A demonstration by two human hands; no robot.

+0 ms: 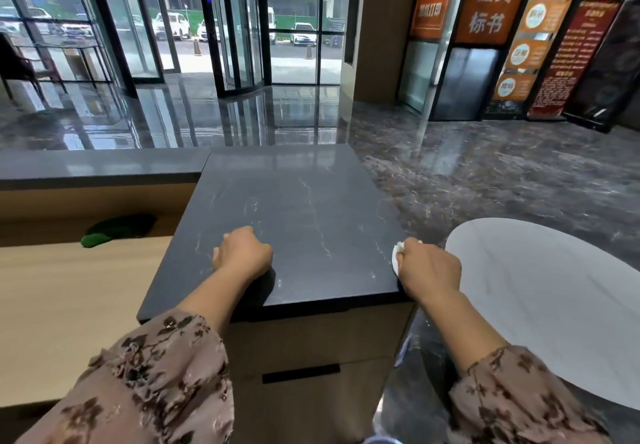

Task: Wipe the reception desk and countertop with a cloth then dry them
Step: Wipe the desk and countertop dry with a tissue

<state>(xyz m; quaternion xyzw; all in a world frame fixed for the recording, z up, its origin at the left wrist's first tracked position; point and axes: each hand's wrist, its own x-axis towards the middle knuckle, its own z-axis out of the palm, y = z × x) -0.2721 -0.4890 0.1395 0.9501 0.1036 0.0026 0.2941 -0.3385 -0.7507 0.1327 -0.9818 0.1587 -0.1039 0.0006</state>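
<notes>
White cloth (pixel 396 258) sits bunched in my right hand (pixel 429 270), fingers curled around it, against the right edge of the dark countertop (pixel 304 201) at lower middle of the frame. My left hand (pixel 242 253) rests on that countertop left of centre, fingers curled under, holding nothing.

White cloth (pixel 396 259), bunched, at right edge of dark countertop (pixel 301 208)
</notes>
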